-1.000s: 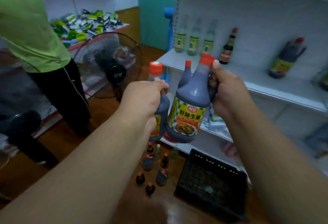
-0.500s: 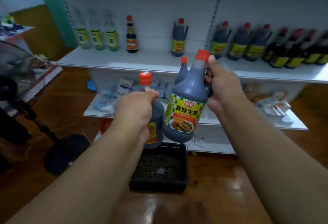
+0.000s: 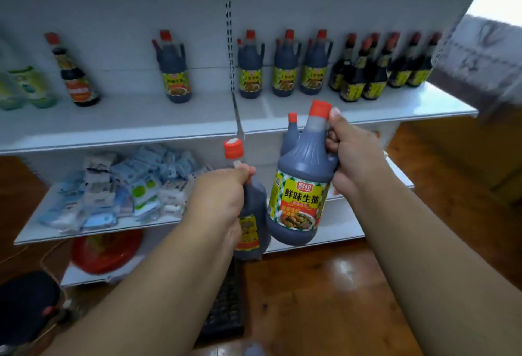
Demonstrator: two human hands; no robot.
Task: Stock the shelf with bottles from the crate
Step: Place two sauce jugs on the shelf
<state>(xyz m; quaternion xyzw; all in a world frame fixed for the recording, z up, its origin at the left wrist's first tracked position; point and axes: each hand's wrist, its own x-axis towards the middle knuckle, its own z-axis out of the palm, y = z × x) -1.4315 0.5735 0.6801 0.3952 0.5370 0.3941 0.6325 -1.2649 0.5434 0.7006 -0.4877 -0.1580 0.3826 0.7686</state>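
Room: white shop shelving (image 3: pixel 197 127) fills the background above a glossy wooden floor (image 3: pixel 324 299).
Right bottle: a dark soy sauce bottle (image 3: pixel 302 186) with an orange cap and a yellow label hangs upright in front of the shelf edge, label toward the camera.
Right hand: the right hand (image 3: pixel 353 160) has its fingers curled round that bottle's side handle, thumb up beside the cap.
Left bottle: a second dark bottle (image 3: pixel 250 223) with an orange cap sits lower, just beside the first, mostly hidden behind the hand.
Left hand: the left hand (image 3: pixel 220 197) is closed round this bottle's neck or handle; which of the two cannot be told.
Crate: a black crate (image 3: pixel 226 307) lies on the floor below the arms, largely covered by the left forearm.
Upper shelf: a lone matching bottle (image 3: pixel 173 70) stands left of the upright, three more (image 3: pixel 285 64) right of it, then slimmer dark bottles (image 3: pixel 378 67).
Lower shelf: white and blue packets (image 3: pixel 118 186) lie heaped at left.
Bottom shelf: a red dish (image 3: pixel 106 251), blurred.
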